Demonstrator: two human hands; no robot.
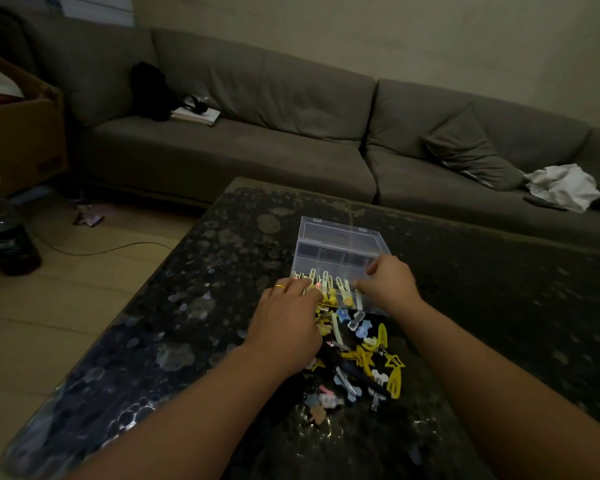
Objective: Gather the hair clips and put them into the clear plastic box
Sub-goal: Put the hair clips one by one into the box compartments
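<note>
the dark speckled glossy table top (482, 306) lies bare to the right of the clear plastic box (340, 251) and beyond it toward the grey fabric sofa (257, 98), and bare again on its left side. the near approach to the box is crowded: a loose pile of yellow, blue and white hair clips (361, 355) lies just before its front edge, with the left hand (288, 320) and right hand (388, 282) over that edge.
</note>
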